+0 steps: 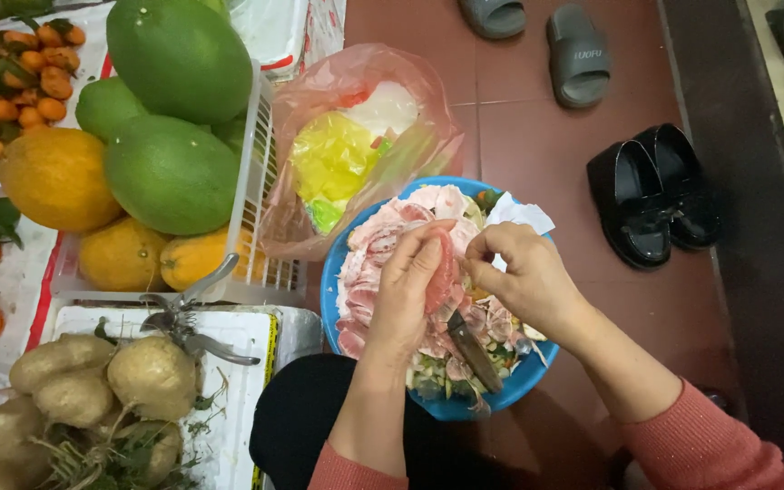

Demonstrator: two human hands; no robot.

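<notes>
Both hands, left [407, 295] and right [519, 277], pinch a pink pomelo segment [444, 272] over a blue bowl [330, 281] of peels.

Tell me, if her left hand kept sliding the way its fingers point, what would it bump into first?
The left hand points up the picture, away from the person, fingers on a pink pomelo piece. Straight on it would probably meet the peels heaped in the blue bowl, then the pink plastic bag; depth is unclear.

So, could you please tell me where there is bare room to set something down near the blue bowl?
The red floor lies bare between the pink bag, the grey slippers and the black shoes. Left is crowded: fruit crate, shears, roots. The blue bowl is heaped under both hands.
</notes>
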